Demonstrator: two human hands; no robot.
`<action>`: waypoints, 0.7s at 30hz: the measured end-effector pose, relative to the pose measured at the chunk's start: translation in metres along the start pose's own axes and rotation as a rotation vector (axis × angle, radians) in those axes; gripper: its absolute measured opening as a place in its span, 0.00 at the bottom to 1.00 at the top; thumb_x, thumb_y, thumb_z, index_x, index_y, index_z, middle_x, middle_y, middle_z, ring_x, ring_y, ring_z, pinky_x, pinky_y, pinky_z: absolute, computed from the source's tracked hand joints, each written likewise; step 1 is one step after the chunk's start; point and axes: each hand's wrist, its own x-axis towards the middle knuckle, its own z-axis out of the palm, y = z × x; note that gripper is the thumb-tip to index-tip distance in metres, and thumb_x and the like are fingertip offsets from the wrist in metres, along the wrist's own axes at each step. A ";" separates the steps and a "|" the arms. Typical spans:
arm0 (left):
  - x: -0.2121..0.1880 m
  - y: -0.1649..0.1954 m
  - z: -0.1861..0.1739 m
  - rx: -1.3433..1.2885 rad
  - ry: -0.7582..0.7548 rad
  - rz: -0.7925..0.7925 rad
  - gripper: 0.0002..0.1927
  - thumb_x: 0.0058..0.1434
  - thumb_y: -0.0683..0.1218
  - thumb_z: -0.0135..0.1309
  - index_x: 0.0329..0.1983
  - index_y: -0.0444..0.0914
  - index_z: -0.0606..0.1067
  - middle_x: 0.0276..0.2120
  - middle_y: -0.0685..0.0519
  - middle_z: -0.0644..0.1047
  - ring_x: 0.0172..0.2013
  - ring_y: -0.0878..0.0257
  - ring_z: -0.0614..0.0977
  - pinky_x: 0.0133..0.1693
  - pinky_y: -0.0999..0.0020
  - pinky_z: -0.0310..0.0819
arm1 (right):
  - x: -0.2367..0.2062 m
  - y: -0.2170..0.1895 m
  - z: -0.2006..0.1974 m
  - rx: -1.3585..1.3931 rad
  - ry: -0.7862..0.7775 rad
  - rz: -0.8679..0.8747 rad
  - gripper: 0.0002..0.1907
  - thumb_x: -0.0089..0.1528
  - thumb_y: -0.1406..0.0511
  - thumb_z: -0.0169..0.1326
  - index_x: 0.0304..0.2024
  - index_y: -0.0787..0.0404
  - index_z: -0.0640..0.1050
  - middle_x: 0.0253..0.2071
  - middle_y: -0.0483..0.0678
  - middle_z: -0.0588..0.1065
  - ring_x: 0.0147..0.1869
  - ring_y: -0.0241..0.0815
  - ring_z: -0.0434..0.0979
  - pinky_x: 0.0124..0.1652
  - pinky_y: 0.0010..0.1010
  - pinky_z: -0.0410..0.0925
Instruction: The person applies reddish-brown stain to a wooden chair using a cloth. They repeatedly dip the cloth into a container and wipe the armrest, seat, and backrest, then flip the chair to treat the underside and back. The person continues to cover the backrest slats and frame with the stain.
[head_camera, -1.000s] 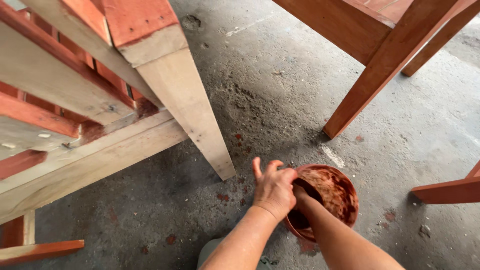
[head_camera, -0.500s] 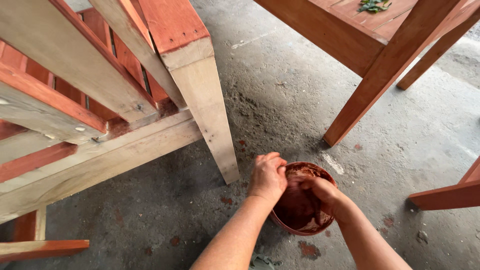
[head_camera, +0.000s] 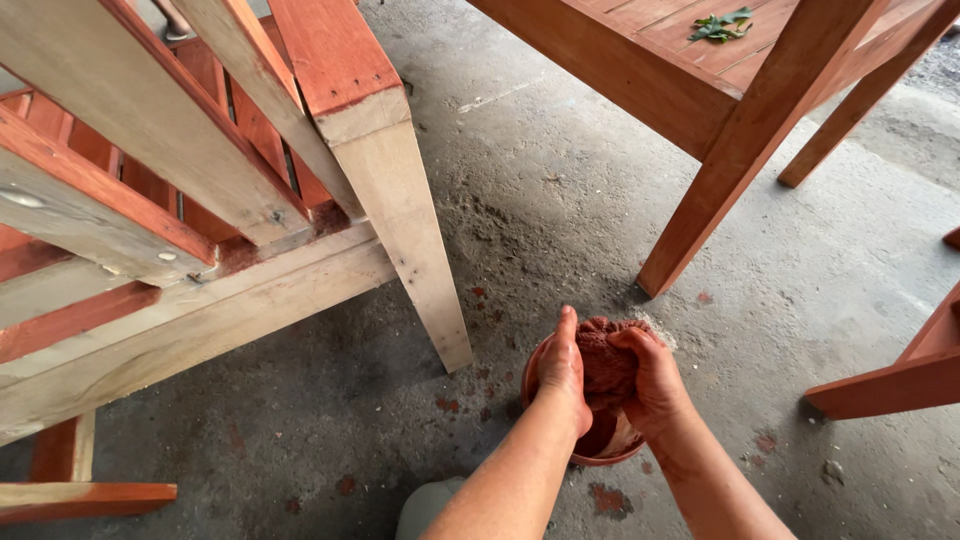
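Both hands meet at lower centre of the frame, over a small round bowl (head_camera: 590, 452) that sits on the concrete floor (head_camera: 560, 210). Left hand (head_camera: 562, 370) presses flat against the left side of a stain-soaked cloth (head_camera: 606, 360), fingers extended upward and held together. Right hand (head_camera: 655, 380) is curled around the right side of the same cloth, fingers wrapped over its top. The cloth is a bunched, reddish-brown wad squeezed between the 2 hands, directly above the bowl's opening. The bowl is coated in the same reddish-brown colour; its contents are largely hidden by the hands and cloth.

Surroundings: a wooden furniture frame (head_camera: 200, 230) fills the upper left of the frame, partly stained reddish-brown and partly bare pale wood. 1 bare leg (head_camera: 410, 240) of this frame comes down to the floor just left of the bowl, close to the left hand but not touching it. A stained wooden table (head_camera: 720, 60) occupies the upper right, with 1 leg landing on the floor just above and right of the hands. A few green leaves (head_camera: 722, 26) lie on the table's top. Reddish-brown drips mark the floor around the bowl. Another stained wooden piece (head_camera: 895, 385) enters at the right edge.
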 end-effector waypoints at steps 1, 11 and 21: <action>0.001 0.001 0.004 0.010 0.046 0.087 0.48 0.58 0.75 0.45 0.75 0.46 0.55 0.72 0.47 0.60 0.71 0.53 0.62 0.70 0.49 0.50 | 0.000 0.002 0.000 -0.029 0.020 -0.029 0.08 0.58 0.66 0.56 0.40 0.58 0.77 0.37 0.50 0.80 0.40 0.48 0.81 0.43 0.42 0.76; 0.016 -0.025 0.026 0.532 0.493 0.880 0.25 0.65 0.66 0.46 0.44 0.41 0.76 0.47 0.43 0.75 0.46 0.48 0.79 0.47 0.53 0.75 | 0.006 0.013 0.008 -0.331 0.188 -0.289 0.14 0.65 0.58 0.60 0.39 0.65 0.83 0.33 0.46 0.80 0.34 0.33 0.75 0.34 0.26 0.70; 0.003 -0.015 0.019 0.463 0.389 0.586 0.29 0.65 0.66 0.42 0.42 0.38 0.79 0.39 0.45 0.84 0.43 0.49 0.85 0.45 0.55 0.78 | 0.015 0.027 -0.004 -0.548 0.220 -0.500 0.12 0.63 0.64 0.59 0.29 0.67 0.79 0.26 0.45 0.76 0.29 0.31 0.69 0.30 0.28 0.65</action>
